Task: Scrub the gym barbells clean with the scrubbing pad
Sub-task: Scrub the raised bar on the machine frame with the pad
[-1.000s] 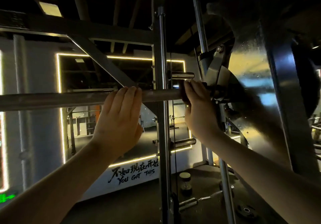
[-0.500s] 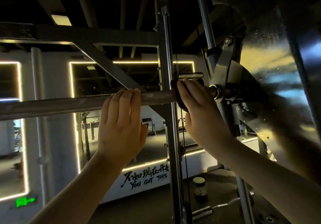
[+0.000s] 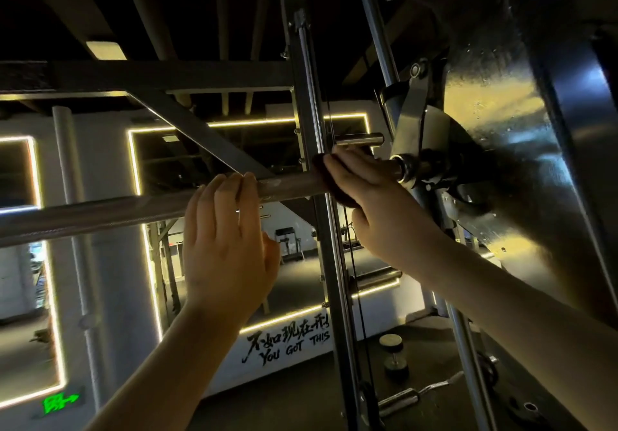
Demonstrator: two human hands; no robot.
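A steel barbell [image 3: 100, 213] runs from the left edge up to a collar [image 3: 403, 171] on the machine at the right. My left hand [image 3: 227, 250] hooks its fingers over the top of the bar near the middle. My right hand [image 3: 374, 210] grips a dark scrubbing pad [image 3: 336, 193] wrapped round the bar, just left of the collar. Most of the pad is hidden under my fingers.
A vertical guide rail [image 3: 321, 230] stands right behind the bar between my hands. A large shiny weight plate [image 3: 501, 163] fills the right side. A short peg [image 3: 359, 139] juts out above my right hand. A dumbbell [image 3: 394, 353] and a curl bar [image 3: 418, 397] lie on the floor.
My right hand with the pad has slid left along the bar, away from the collar. The left hand has kept its place on the bar. The camera has tilted slightly.
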